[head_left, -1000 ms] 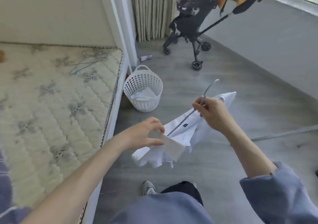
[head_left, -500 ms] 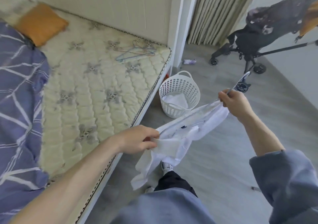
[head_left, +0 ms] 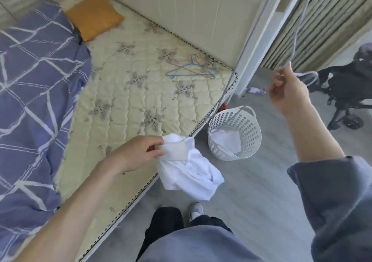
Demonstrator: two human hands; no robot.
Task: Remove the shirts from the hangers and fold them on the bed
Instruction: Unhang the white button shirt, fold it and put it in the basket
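My left hand (head_left: pixel 138 153) pinches the collar of a crumpled white shirt (head_left: pixel 193 173), which hangs over the near edge of the bed's mattress (head_left: pixel 120 92). My right hand (head_left: pixel 287 92) is raised at the right and grips a thin pale hanger (head_left: pixel 298 26). Its wire runs up past the bed post, and it is clear of the shirt. A few empty blue and pink hangers (head_left: pixel 191 71) lie on the far corner of the mattress.
A purple duvet (head_left: pixel 34 92) covers the bed's left side, with an orange pillow (head_left: pixel 94 16) at the head. A white laundry basket (head_left: pixel 235 135) holding white cloth stands on the grey floor by the bed. A black stroller (head_left: pixel 348 88) is at the right.
The hanger has come out of the shirt: my right hand lifted it up and right, while my left hand kept the collar and the shirt dropped. The view turned left toward the bed.
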